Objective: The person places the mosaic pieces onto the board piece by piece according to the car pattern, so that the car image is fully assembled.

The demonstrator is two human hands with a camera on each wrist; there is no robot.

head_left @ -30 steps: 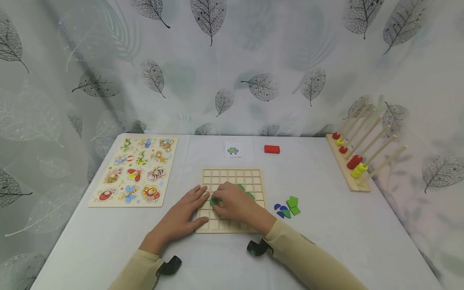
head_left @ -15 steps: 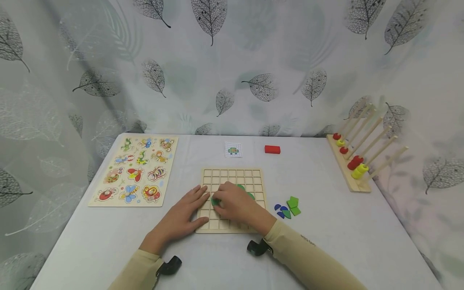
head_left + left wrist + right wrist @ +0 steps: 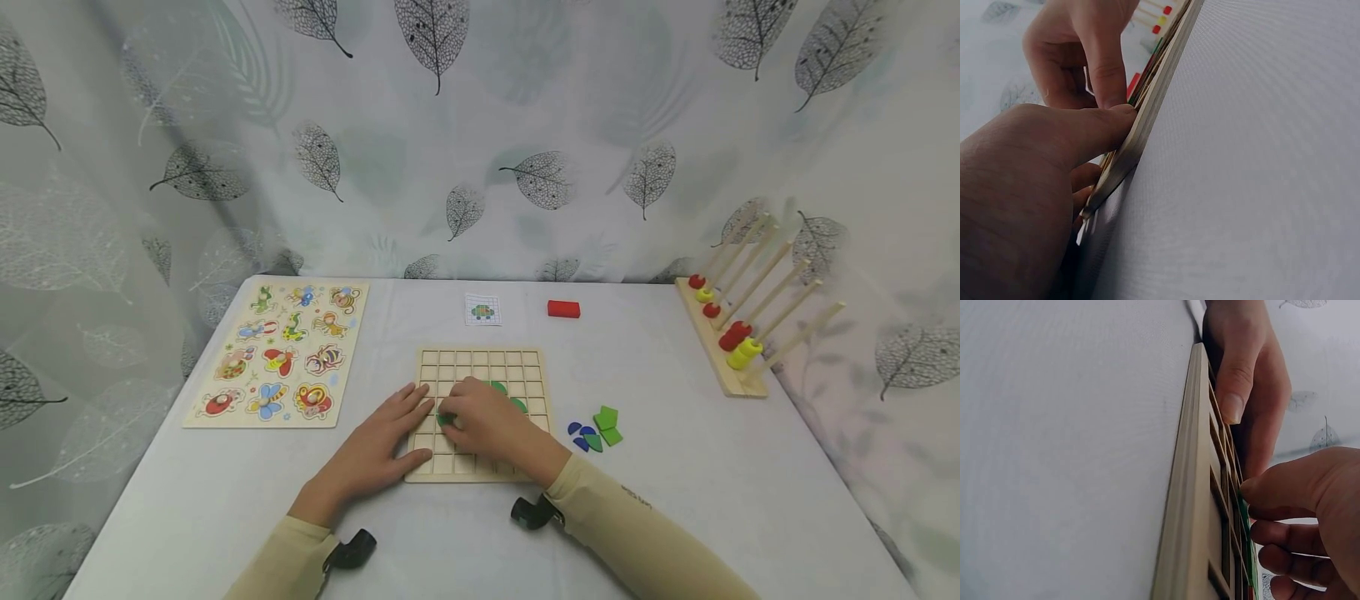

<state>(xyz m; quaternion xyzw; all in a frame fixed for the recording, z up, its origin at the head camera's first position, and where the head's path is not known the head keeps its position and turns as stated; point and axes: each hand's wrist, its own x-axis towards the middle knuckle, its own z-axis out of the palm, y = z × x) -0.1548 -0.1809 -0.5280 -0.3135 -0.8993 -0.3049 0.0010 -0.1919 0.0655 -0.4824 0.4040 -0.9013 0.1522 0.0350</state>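
Note:
A square wooden grid board [image 3: 480, 477] lies in the middle of the table in the head view. My left hand [image 3: 378, 442] rests on its left edge, fingers fairly straight and spread, thumb near the lower left corner. At the left of the grid, my right hand [image 3: 487, 421] pinches a small green piece [image 3: 444, 419] between thumb and fingers; the hand hides most of its outline. Other green pieces [image 3: 519, 406] sit in cells behind the right hand. The right wrist view shows the right thumb [image 3: 1279, 487] low over the grid, close to the left hand.
Right of the board lie loose blue half-round pieces [image 3: 574, 428], a dark green piece [image 3: 593, 442] and light green pieces [image 3: 606, 417]. Behind it are a pattern card [image 3: 482, 310] and a red block [image 3: 563, 309]. An insect puzzle [image 3: 277, 354] lies left; a peg stand [image 3: 723, 350] stands right.
The green piece at the right fingertips has shifted slightly within the pinch. Both hands keep nearly the same place on the board.

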